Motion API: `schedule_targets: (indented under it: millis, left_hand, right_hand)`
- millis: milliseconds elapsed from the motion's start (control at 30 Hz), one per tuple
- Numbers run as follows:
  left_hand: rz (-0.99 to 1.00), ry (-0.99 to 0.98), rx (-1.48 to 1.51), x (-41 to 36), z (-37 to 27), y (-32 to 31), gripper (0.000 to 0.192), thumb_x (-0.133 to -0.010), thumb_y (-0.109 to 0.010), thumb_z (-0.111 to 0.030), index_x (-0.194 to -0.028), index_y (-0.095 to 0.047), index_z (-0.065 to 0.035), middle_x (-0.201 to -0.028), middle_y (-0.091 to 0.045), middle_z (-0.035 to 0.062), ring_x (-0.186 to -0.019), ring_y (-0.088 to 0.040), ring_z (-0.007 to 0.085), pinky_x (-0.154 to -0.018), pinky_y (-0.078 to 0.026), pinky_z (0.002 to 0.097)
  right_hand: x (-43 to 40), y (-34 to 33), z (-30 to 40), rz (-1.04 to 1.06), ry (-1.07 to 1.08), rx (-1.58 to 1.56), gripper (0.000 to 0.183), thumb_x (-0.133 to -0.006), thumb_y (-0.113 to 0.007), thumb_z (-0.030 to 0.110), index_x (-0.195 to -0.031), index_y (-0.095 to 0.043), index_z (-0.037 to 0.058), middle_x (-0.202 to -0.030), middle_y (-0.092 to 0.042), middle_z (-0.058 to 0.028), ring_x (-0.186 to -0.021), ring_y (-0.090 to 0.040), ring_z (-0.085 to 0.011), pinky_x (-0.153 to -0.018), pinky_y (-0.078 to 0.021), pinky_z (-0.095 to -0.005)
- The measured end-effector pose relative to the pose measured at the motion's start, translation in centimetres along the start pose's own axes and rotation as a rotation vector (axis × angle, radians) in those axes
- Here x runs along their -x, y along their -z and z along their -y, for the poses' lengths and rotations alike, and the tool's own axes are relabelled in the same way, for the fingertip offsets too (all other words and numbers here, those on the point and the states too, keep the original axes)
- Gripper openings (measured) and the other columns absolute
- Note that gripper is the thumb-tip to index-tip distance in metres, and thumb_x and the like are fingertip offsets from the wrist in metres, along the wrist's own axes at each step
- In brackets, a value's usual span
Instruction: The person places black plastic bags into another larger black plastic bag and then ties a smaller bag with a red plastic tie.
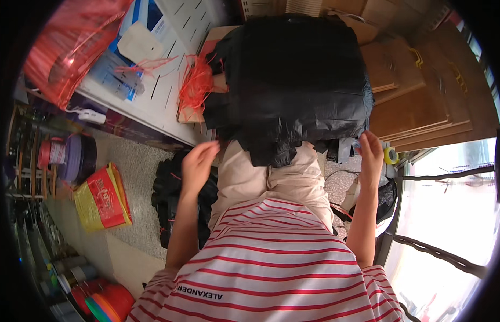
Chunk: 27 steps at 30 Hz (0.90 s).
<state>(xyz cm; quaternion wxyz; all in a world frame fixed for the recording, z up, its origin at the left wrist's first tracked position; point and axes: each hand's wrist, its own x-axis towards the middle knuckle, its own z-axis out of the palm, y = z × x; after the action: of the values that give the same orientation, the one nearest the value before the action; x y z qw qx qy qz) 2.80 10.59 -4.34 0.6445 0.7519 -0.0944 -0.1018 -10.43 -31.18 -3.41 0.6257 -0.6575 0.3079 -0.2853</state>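
A stack of black plastic bags (298, 76) lies before me, its lower edge hanging over my knees. My left hand (199, 163) is raised just left of the stack's near edge, fingers bent close together; whether it holds anything is not clear. At the stack's near right corner is my right hand (371, 151), thumb and fingertips by the bag's edge, and I cannot tell if they grip it. A tangle of red plastic string (196, 82) rests on cardboard at the stack's left.
A white perforated metal shelf (153, 90) stands at left with a red plastic bag (74, 48). Brown boards (411, 108) lean at right, near a roll of yellow tape (391, 155). Black bundles (165, 201) and a yellow-red package (103, 197) lie on the floor.
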Motion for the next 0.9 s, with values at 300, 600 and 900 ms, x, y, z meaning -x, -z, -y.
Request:
schedule_targets:
  millis: [300, 600, 900]
  left_hand:
    - [0.002, 0.148, 0.344, -5.1, -3.4, -8.6, 0.031, -0.088, -0.075, -0.021, -0.109, -0.066, -0.0001, -0.100, -0.071, 0.0050, -0.093, -0.064, 0.0087, -0.082, -0.048, 0.0227]
    - [0.023, 0.206, 0.282, -7.1, -5.5, -7.6, 0.030, -0.090, -0.073, -0.032, -0.076, -0.053, -0.0151, -0.076, -0.058, -0.0057, -0.061, -0.053, 0.0029, -0.052, -0.042, 0.0206]
    - [0.162, 0.431, 0.690, -6.6, -11.0, -8.8, 0.023, -0.093, -0.066, -0.025, -0.102, -0.063, -0.0039, -0.086, -0.069, 0.0076, -0.063, -0.066, 0.0200, -0.046, -0.050, 0.0277]
  right_hand:
    - [-3.7, -1.4, 0.4, 0.098, -0.053, 0.107, 0.044, -0.094, -0.066, 0.036, -0.117, -0.060, -0.0010, -0.102, -0.062, -0.0026, -0.091, -0.054, -0.0102, -0.074, -0.0419, -0.0269]
    - [-5.0, -1.4, 0.5, -0.016, 0.077, 0.204, 0.034, -0.091, -0.070, 0.032, -0.083, -0.061, 0.0009, -0.074, -0.057, -0.0013, -0.072, -0.050, -0.0074, -0.062, -0.0383, -0.0228]
    - [4.6, -6.9, 2.4, 0.780, -0.502, -0.432, 0.089, -0.090, -0.042, 0.073, -0.132, -0.050, -0.0043, -0.127, -0.060, -0.0213, -0.119, -0.058, -0.0338, -0.096, -0.0477, -0.0420]
